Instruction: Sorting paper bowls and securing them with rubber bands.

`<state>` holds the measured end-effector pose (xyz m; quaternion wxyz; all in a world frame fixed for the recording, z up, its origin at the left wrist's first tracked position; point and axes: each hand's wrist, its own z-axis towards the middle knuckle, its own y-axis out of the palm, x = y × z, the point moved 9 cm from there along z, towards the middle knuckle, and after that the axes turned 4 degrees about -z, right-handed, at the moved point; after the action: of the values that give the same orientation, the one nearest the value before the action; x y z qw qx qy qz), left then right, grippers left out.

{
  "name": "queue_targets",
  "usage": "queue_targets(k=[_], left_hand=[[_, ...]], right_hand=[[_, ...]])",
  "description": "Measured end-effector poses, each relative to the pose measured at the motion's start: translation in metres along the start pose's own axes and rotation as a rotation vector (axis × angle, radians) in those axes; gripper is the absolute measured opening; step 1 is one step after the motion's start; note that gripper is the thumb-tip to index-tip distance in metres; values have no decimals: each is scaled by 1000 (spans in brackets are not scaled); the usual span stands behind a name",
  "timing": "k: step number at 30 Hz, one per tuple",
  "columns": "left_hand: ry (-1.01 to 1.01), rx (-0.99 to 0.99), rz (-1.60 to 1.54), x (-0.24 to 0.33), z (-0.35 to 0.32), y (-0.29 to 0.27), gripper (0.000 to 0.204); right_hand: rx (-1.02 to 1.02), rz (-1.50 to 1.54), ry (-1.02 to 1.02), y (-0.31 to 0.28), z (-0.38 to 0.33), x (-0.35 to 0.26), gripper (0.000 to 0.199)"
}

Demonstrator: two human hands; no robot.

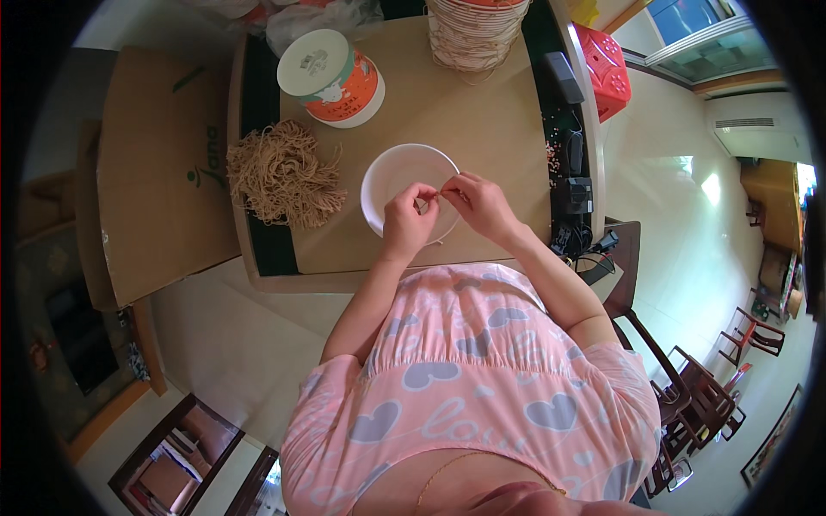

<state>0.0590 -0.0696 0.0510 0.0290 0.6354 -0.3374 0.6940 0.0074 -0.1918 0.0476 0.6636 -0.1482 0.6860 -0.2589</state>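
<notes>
Over the open mouth of a white paper tub (372,182) my two hands meet, fingertips almost touching. My left hand (409,222) is closed in a pinch near the tub's middle. My right hand (482,206) pinches too, beside the tub's right rim. A thin tan cord (440,196) seems to run between the fingertips, mostly hidden by them. A short cord end (440,242) shows at the tub's near edge. To the left lies a loose heap of tan cords (286,176).
Behind the heap stands an orange-and-white tub (344,90) with a pale lid. Nested tubs (477,39) draped with cords are at the back. Black adapters and cables (575,196) line the table's right edge. A large cardboard box (168,172) stands left, a red stool (602,73) right.
</notes>
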Motion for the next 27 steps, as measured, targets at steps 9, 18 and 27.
queue_targets(k=[9,18,27], left_hand=[[-105,-10,-151,-17,-2,0,13],[-80,23,-201,-17,-2,-1,5],[-85,19,-159,-20,-3,-6,5]], right_hand=[[-25,8,-2,0,0,-4,9],[-12,-38,-23,-1,-1,-7,7],[-9,-51,-48,-1,-2,-10,5]])
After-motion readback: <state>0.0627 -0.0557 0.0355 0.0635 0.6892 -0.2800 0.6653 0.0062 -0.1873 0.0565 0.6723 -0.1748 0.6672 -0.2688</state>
